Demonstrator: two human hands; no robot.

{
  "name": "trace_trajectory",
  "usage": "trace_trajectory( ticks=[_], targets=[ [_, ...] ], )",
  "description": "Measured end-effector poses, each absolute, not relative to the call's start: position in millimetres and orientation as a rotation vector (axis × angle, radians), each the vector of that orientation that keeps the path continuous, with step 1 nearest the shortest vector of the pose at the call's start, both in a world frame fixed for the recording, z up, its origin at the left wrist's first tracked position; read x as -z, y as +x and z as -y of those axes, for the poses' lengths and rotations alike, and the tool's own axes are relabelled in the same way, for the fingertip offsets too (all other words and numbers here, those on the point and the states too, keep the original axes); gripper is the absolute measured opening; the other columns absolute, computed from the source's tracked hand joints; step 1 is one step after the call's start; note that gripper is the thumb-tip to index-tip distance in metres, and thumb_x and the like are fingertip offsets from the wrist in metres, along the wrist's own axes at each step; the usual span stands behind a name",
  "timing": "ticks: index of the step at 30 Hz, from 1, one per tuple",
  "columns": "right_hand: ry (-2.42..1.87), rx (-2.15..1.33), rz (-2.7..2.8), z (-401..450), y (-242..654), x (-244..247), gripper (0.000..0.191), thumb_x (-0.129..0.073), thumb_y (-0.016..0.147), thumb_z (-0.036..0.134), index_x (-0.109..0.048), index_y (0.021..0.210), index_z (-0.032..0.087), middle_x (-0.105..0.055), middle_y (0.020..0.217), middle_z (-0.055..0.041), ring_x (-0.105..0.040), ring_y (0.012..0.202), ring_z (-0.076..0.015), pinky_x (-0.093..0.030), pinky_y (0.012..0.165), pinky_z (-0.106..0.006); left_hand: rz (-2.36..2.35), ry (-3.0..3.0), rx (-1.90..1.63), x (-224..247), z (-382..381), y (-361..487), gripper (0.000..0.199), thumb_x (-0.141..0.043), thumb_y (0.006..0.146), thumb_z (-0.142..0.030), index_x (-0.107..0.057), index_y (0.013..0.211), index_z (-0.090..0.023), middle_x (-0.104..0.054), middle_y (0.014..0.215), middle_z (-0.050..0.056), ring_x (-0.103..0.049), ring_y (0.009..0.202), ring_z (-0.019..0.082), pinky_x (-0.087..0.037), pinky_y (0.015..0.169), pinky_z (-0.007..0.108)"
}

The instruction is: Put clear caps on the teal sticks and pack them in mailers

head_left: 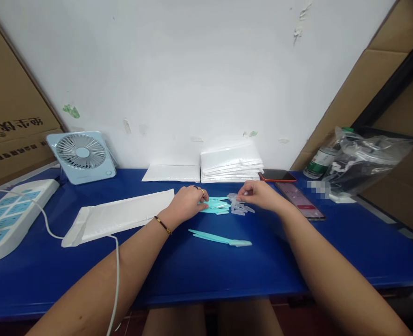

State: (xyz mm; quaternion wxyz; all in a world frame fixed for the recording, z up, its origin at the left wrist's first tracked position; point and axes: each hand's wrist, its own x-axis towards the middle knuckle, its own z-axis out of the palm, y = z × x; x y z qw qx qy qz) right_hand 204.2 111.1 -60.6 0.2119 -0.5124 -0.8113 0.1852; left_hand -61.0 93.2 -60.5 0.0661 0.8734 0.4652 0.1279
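Observation:
My left hand (188,202) is at the left end of a small pile of teal eyebrow razors (216,205), its thumb and fingers closed on the handle end of one. Beside that pile lies a heap of clear plastic blade caps (239,209). Over the heap, my right hand (258,195) pinches a clear cap between thumb and fingertips; the fingers partly hide it. Closer to me, a couple of teal razors (213,237) lie together, with a clear cap over the right end.
White padded mailers (229,161) are stacked against the wall, and a longer mailer (122,214) lies at left. A fan (82,154), power strip (14,214) and white cable (117,280) are on the left. Right are two phones (302,200), a bottle (320,161) and a plastic bag (363,158).

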Motion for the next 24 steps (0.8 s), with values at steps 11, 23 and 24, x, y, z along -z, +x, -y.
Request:
trace_trajectory(
  ticks=[11, 23, 24],
  targets=[
    [-1.410, -0.645, 2.223, -102, 202, 50, 0.031, -0.061, 0.074, 0.045, -0.070, 0.078, 0.016, -0.059, 0.064, -0.0015, -0.046, 0.055, -0.0113, -0.033, 0.050, -0.024, -0.920, 2.372, -0.027, 48, -59, -50, 0.020, -0.064, 0.073, -0.039, -0.067, 0.077, -0.020, -0.065, 0.073, 0.000, -0.056, 0.063, 0.013, -0.036, 0.054, 0.023],
    [-1.220, -1.053, 2.242, -97, 192, 52, 0.027, -0.065, 0.071, 0.040, -0.069, 0.078, 0.014, -0.062, 0.063, -0.0009, -0.051, 0.055, -0.0107, -0.038, 0.052, -0.023, -1.344, 2.500, -0.341, 56, -87, -64, 0.014, -0.055, 0.079, -0.033, -0.062, 0.075, -0.021, -0.064, 0.076, 0.000, -0.056, 0.072, 0.016, -0.034, 0.059, 0.025],
    [-1.257, -1.023, 2.211, -101, 195, 54, 0.027, -0.065, 0.071, 0.040, -0.069, 0.078, 0.014, -0.064, 0.065, -0.0016, -0.052, 0.056, -0.0115, -0.039, 0.052, -0.023, -1.391, 2.507, -0.339, 56, -88, -66, 0.014, -0.056, 0.079, -0.033, -0.062, 0.075, -0.021, -0.065, 0.077, 0.000, -0.057, 0.073, 0.016, -0.034, 0.060, 0.026]
  ],
)
